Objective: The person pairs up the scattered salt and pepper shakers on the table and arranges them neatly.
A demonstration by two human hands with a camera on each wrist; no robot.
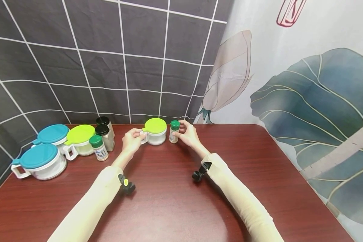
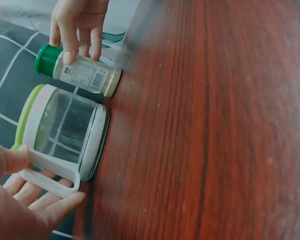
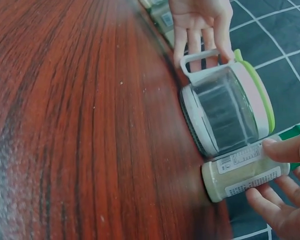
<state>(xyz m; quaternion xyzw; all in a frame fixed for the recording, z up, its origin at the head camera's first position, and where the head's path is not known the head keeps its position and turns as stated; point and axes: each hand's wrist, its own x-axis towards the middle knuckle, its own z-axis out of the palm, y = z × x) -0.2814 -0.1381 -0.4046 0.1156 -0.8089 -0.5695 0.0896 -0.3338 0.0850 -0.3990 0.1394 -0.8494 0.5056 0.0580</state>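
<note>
My left hand (image 1: pixel 131 140) grips the white handle of a clear jar with a lime-green lid (image 1: pixel 155 127), its thumb at the top of the handle and fingers behind. Upright on the table by the back edge, the jar (image 2: pixel 65 125) looks empty through its wall. Just to its right stands a spice shaker (image 1: pixel 173 132) with a green cap and pale contents. My right hand (image 1: pixel 189 135) holds that shaker from the right, thumb on the front and fingers behind. Printed labels and a barcode show on the shaker (image 3: pixel 245 172) in the right wrist view.
At the left stand two jars with blue lids (image 1: pixel 39 156), another lime-lidded jar (image 1: pixel 81 134), a second green-capped shaker (image 1: pixel 99 148) and two black-capped bottles (image 1: pixel 108 137). A dark tile-patterned sheet (image 1: pixel 145 74) hangs behind the reddish-brown table (image 1: pixel 160 201); a leaf-print curtain (image 1: pixel 305 101) hangs at right.
</note>
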